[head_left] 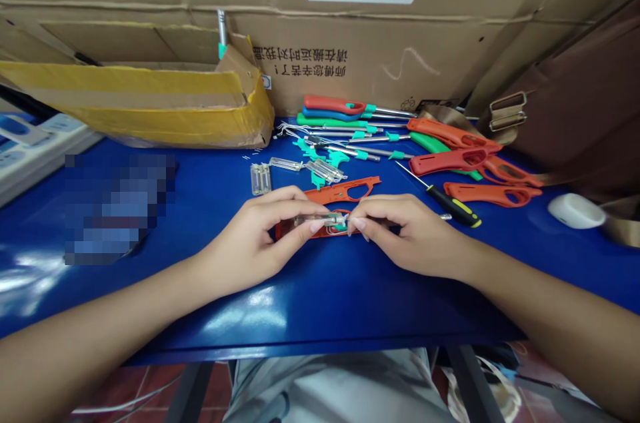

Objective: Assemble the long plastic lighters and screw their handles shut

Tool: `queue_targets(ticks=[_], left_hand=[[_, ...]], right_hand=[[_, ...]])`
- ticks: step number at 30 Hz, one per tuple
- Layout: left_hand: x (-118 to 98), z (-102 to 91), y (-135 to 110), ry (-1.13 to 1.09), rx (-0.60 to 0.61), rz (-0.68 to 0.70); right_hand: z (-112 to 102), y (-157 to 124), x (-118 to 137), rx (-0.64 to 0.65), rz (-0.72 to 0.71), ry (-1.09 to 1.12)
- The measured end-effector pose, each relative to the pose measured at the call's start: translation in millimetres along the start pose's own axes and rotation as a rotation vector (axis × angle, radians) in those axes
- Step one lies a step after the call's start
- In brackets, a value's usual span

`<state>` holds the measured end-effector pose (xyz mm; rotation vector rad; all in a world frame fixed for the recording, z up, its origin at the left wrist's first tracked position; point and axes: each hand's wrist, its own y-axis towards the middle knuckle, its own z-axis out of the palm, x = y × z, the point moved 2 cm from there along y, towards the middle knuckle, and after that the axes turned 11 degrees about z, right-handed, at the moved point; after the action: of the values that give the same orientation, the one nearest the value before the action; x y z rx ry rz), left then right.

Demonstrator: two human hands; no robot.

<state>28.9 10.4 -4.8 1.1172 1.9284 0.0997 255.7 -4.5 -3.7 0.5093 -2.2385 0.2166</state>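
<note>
My left hand (260,236) and my right hand (410,233) meet over the blue table (325,290), both pinched on a small clear and metal lighter part with a teal piece (334,220). Under my fingers lies an orange plastic lighter shell half (330,231), and a second orange shell half (345,192) rests just behind it. A black and yellow screwdriver (450,203) lies right behind my right hand.
Clear tubes (261,178) and teal triggers with metal rods (330,153) are scattered at the middle back. Orange, red and green lighter bodies (465,156) lie at the right. A yellow-taped cardboard box (150,100) stands back left, a white object (575,210) far right.
</note>
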Motion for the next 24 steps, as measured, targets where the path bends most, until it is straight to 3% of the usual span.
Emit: queue_targets(ticks=[9, 17, 24], left_hand=[[-0.1, 1.4, -0.3, -0.015, -0.016, -0.047], [-0.2, -0.6, 0.9, 0.008, -0.051, -0.09], [0.6, 0.7, 0.4, -0.003, -0.065, -0.109]], right_hand=[[0.6, 0.1, 0.8, -0.004, 0.001, 0.017], [4.6, 2.7, -4.5, -0.046, 0.251, 0.317], [5.9, 5.1, -7.2, -0.031, 0.299, 0.461]])
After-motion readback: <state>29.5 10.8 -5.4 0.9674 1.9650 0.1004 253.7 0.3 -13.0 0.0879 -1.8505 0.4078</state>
